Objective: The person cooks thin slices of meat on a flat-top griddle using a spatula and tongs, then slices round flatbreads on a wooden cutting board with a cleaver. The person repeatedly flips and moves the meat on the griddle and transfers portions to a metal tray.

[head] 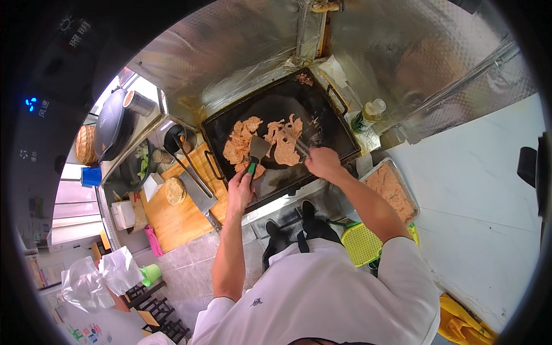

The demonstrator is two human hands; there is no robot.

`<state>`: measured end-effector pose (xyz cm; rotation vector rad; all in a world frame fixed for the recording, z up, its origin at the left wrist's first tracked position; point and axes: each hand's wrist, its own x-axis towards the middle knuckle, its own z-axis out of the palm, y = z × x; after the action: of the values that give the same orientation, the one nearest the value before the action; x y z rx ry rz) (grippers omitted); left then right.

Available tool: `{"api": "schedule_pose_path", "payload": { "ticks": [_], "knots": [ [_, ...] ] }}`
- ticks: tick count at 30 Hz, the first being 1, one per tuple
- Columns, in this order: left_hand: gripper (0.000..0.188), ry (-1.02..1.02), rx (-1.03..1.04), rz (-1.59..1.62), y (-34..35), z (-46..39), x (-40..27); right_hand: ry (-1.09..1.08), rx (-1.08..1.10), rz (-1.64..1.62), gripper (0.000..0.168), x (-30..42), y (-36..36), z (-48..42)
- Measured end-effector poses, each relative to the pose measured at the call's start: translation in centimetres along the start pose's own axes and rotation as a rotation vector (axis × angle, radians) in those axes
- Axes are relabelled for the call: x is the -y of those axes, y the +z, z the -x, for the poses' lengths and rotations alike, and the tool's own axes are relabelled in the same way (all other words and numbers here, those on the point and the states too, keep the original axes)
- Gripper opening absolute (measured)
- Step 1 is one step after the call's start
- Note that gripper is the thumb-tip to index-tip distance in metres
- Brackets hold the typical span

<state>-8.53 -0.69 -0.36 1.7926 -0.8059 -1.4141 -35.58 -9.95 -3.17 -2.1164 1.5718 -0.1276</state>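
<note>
My left hand (240,189) is closed around the green and black handle of a spatula (258,148), whose metal blade lies against slices of meat (237,140) on a black rectangular griddle (280,92). In my right hand (322,163) is a metal utensil (302,147), perhaps tongs; its far end reaches into a second heap of meat (286,148) right of the spatula. The meat looks pale orange-brown. A small pile of browned bits (305,79) sits in the griddle's far corner.
Left of the griddle, a wooden board (172,228) bears a cleaver (194,192) and a round flatbread (175,191). A bottle (368,115) stands at the right. Below it is a tray of meat paste (390,189). A yellow-green plastic basket (360,246) is near my right side. Foil-like sheeting (241,47) covers the walls.
</note>
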Motion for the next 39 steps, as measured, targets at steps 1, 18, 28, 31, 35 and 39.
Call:
{"api": "schedule_pose_path", "payload": {
  "ticks": [1, 18, 28, 31, 35, 39],
  "knots": [
    [0.028, 0.011, 0.022, 0.022, 0.6, 0.8, 0.2, 0.048, -0.064, -0.031, 0.023, -0.8, -0.2, 0.6],
    [0.045, 0.125, 0.037, -0.448, 1.8, 2.3, 2.1, 0.082, -0.105, 0.092, 0.025, -4.5, -0.3, 0.8],
    [0.041, 0.144, 0.023, -0.242, 1.5, 3.2, 0.9, 0.097, -0.156, -0.003, 0.027, -3.1, -2.0, -0.7],
    [0.036, 0.165, -0.044, -0.063, 1.4, 2.5, 1.7, 0.013, -0.042, -0.035, 0.025, -0.8, -1.4, 0.3],
    [0.034, -0.002, -0.03, 0.208, 0.9, 0.7, 2.0, -0.088, 0.078, -0.004, 0.023, 0.6, 0.8, -0.1],
    [0.031, -0.004, -0.076, 0.167, -0.5, 1.5, 1.9, -0.078, 0.14, 0.031, 0.023, 0.6, 0.3, 1.1]
  ]
}}
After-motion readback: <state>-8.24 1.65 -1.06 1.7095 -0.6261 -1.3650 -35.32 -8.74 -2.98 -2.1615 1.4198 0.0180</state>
